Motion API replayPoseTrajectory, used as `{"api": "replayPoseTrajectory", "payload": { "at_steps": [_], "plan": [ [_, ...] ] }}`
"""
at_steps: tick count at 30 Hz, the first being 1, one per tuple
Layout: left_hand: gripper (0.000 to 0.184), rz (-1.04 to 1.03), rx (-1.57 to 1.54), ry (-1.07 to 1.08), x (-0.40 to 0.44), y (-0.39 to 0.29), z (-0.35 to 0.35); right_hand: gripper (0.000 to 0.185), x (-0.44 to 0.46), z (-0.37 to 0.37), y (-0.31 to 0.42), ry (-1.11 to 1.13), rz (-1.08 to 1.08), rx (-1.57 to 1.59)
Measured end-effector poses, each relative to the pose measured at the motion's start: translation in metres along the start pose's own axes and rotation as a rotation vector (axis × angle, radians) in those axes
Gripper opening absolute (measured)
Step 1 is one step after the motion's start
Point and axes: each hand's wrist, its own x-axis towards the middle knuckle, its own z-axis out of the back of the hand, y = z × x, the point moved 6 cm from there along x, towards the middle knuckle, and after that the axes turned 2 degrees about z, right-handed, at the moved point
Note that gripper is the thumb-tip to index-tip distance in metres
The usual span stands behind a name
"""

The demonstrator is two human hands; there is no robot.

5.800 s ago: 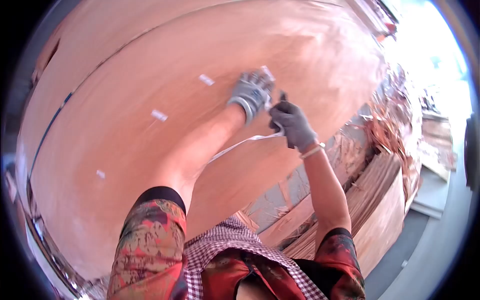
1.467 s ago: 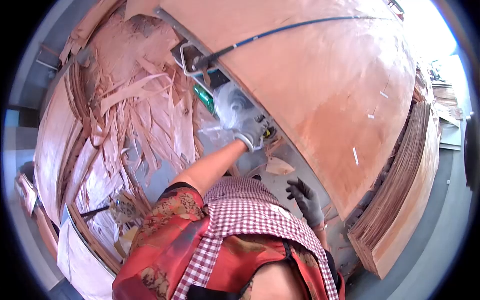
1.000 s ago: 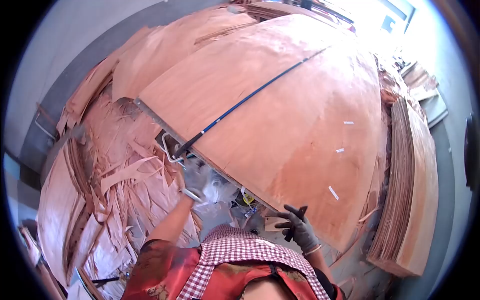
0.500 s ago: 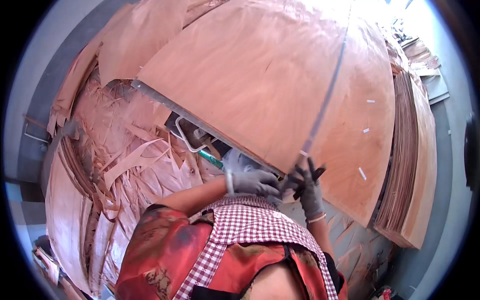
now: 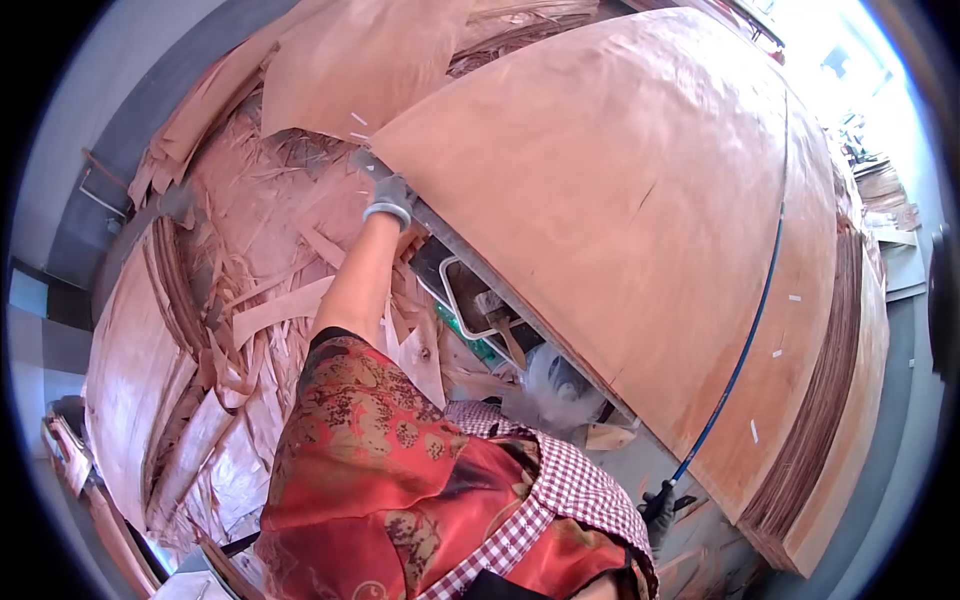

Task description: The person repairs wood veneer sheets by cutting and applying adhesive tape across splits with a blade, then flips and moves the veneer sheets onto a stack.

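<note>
A wide sheet of reddish wood veneer point(image 5: 560, 210) covers the worktop in front of me. My left hand point(image 5: 393, 193), in a grey glove, is at the sheet's left edge near its far corner; its fingers are too hidden to read. Down at the near right corner, my right hand point(image 5: 657, 503), in a dark-looking glove, is closed around the near end of a long thin blue rod point(image 5: 748, 350). The rod bows slightly and stretches away across the sheet. Part of the right hand is hidden by my checked apron.
Under the worktop edge are a brush point(image 5: 500, 325), a white-framed container point(image 5: 452, 290) and a clear plastic bag point(image 5: 555, 385). Torn veneer scraps point(image 5: 270, 260) heap up on the left. A veneer stack point(image 5: 815, 400) stands on the right. Small white tape pieces point(image 5: 777, 353) dot the sheet.
My left hand has moved from beside my right hand, out to the sheet's far left edge. My right hand has dropped nearer my body with the rod. The view has shifted.
</note>
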Motion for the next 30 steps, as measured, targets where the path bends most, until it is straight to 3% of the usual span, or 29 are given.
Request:
{"api": "replayPoseTrajectory", "payload": {
  "at_steps": [1, 5, 8, 9, 11, 13, 14, 15, 16, 18, 20, 22, 24, 28, 30],
  "plan": [
    [0.017, 0.086, -0.116, 0.000, 0.007, -0.005, -0.006, 0.036, -0.002, -0.004, -0.004, -0.041, -0.037, 0.043],
    [0.055, 0.341, -1.305, -0.292, -0.014, -0.056, 0.019, 0.031, -0.001, -0.019, -0.008, 0.031, -0.106, 0.112],
    [0.049, 0.406, -1.482, -0.217, 0.019, -0.044, 0.003, 0.035, -0.005, -0.030, -0.007, 0.104, -0.041, 0.112],
    [0.019, 0.353, -1.156, -0.154, 0.022, -0.057, 0.016, 0.035, -0.005, -0.029, -0.006, 0.097, -0.019, 0.118],
    [0.019, 0.151, -1.036, -0.202, 0.022, -0.094, 0.027, 0.034, 0.000, -0.027, -0.007, 0.093, 0.009, 0.121],
    [0.020, -0.248, -0.500, -0.341, -0.001, -0.161, 0.053, 0.034, 0.004, -0.020, -0.010, 0.083, 0.009, 0.136],
    [0.019, -0.494, -0.472, -0.393, -0.021, -0.199, 0.061, 0.033, 0.014, -0.013, -0.015, 0.102, 0.023, 0.128],
    [0.016, -0.680, -0.537, -0.349, -0.047, -0.241, 0.072, 0.032, 0.020, -0.006, -0.018, 0.121, 0.037, 0.118],
    [0.013, -0.628, -0.710, -0.144, -0.065, -0.265, 0.061, 0.028, 0.023, -0.005, -0.014, 0.137, 0.027, 0.092],
    [0.015, -1.081, -0.407, -0.133, -0.121, -0.321, 0.056, 0.034, 0.017, -0.018, 0.011, 0.083, 0.141, 0.137],
    [0.017, -1.217, -0.248, 0.024, -0.166, -0.358, 0.022, 0.042, 0.017, -0.019, 0.028, 0.053, 0.203, 0.169],
    [0.016, -1.370, 0.059, 0.034, -0.219, -0.385, 0.004, 0.045, 0.039, -0.005, 0.023, 0.019, 0.210, 0.171],
    [0.012, -1.519, 0.057, 0.032, -0.262, -0.397, 0.002, 0.039, 0.046, -0.003, 0.028, -0.009, 0.236, 0.187],
    [0.013, -1.658, 0.214, 0.291, -0.302, -0.385, -0.046, 0.024, 0.050, 0.018, 0.038, -0.225, 0.135, -0.065],
    [0.015, -1.694, 0.238, 0.440, -0.310, -0.370, -0.064, 0.025, 0.027, 0.010, 0.057, -0.264, 0.238, -0.306]
  ]
}}
